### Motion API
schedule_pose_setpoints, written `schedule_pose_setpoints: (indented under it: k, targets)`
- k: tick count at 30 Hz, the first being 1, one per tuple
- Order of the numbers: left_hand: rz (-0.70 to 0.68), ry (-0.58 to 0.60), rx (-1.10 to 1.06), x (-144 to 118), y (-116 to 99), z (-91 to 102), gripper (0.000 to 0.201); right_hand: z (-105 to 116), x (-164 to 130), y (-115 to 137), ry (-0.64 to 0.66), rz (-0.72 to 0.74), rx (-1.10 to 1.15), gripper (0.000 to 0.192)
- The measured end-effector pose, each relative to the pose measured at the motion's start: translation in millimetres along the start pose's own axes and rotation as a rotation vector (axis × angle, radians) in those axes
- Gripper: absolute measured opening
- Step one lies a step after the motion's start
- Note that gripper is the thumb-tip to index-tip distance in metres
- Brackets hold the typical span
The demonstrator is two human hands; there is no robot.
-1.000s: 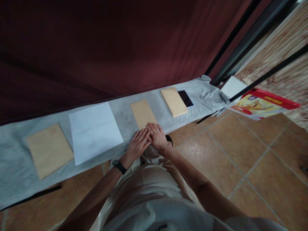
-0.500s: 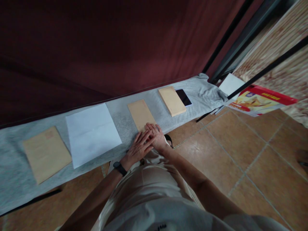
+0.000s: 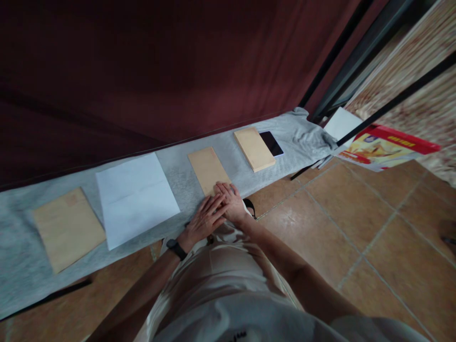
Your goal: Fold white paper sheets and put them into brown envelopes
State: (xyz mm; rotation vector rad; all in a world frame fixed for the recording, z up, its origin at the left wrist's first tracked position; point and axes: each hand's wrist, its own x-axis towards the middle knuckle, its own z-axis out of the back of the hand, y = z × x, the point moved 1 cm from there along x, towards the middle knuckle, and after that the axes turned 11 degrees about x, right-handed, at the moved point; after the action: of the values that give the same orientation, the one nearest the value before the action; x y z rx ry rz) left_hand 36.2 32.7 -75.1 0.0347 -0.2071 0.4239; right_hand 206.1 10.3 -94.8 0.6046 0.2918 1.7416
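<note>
We press both hands flat, fingers spread, on the near end of the brown envelope (image 3: 207,168) at frame centre, left hand (image 3: 204,219) beside right hand (image 3: 232,203), gripping nothing. It lies on the grey-covered table (image 3: 185,183), a white sheet (image 3: 136,197) to its left.

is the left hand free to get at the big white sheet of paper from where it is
Probably yes: the left hand lies flat beside the small tan envelope, and only bare grey cloth lies between it and the large white paper sheet.

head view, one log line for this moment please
left hand: flat by envelope | right hand: flat on envelope's near end | surface: grey cloth
</note>
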Motion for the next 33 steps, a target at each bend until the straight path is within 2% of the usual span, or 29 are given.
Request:
schedule_pose_setpoints:
  k: [14, 19, 24, 28, 33]
  targets:
    - [0.011, 0.053, -0.028, 2, 15, 2.3, 0.056, 8, 3, 0, 0.018, 0.014, 0.055, 0.058]
    - [0.107, 0.005, -0.053, 7, 23, 0.8, 0.059, 12, 6, -1, -0.007, -0.036, 0.124, 0.051]
    - [0.233, -0.003, -0.086, 20, 38, -4.9, 0.057, 18, 7, 2, 0.013, -0.049, 0.132, 0.054]
    - [0.253, 0.035, -0.043, 27, 45, -12.9, 0.056, 25, 12, 0, 0.003, -0.039, 0.174, 0.043]
    - [0.258, 0.019, 0.008, 26, 42, -13.4, 0.056, 32, 26, -8, 0.029, -0.093, 0.200, 0.029]
